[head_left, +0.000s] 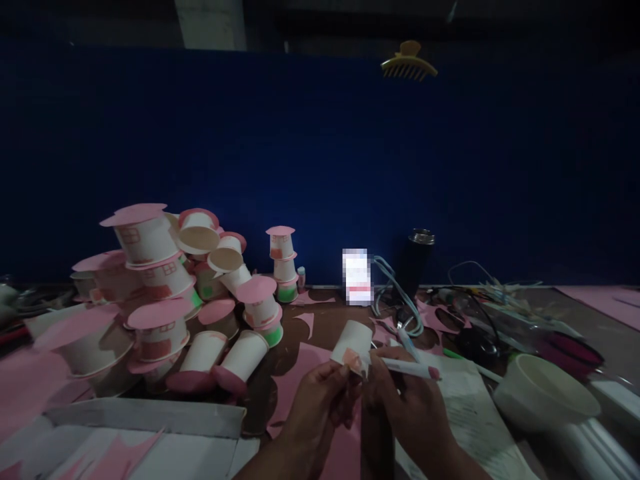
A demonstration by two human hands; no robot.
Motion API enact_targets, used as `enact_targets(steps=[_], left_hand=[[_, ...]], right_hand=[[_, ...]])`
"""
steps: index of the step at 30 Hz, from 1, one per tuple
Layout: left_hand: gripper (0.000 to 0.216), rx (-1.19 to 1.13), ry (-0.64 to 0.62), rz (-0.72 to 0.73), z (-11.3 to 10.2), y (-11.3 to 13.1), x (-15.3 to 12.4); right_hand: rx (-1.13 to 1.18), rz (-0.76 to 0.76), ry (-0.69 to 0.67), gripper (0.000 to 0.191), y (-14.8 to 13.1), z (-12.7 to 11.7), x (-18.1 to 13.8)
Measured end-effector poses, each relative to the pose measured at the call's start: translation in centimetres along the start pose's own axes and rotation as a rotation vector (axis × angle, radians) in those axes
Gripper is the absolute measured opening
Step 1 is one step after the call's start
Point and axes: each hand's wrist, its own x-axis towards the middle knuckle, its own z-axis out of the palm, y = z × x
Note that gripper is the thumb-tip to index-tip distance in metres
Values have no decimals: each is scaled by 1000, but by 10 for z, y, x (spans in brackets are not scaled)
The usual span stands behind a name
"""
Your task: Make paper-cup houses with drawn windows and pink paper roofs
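My left hand [316, 403] is closed round a white paper cup [353, 343], held on its side with a small pink patch on its wall. My right hand [404, 399] grips a white pen with a pink cap [407, 367], its tip touching the cup near the patch. Both hands hover above pink paper sheets [295, 383] on the brown table. To the left stands a heap of finished cups [165, 287] with pink paper lids and drawn windows.
A white cardboard box [150, 427] lies at the front left. A stack of plain cups [550, 393] lies at the right, with printed paper [470, 407] beside it. A dark flask [415, 263], cables [395, 293] and a blurred card [357, 277] stand against the blue wall.
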Motion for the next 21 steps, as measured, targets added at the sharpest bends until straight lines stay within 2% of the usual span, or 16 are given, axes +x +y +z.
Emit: enact_targets(steps=[11, 16, 21], left_hand=[[29, -51, 27, -28, -1, -2, 1], [28, -54, 37, -13, 0, -1, 0], [26, -63, 28, 2, 5, 3, -4]], right_hand=[[29, -22, -28, 16, -1, 0, 0], [-7, 60, -8, 19, 2, -1, 0], [47, 7, -19, 16, 1, 0, -1]])
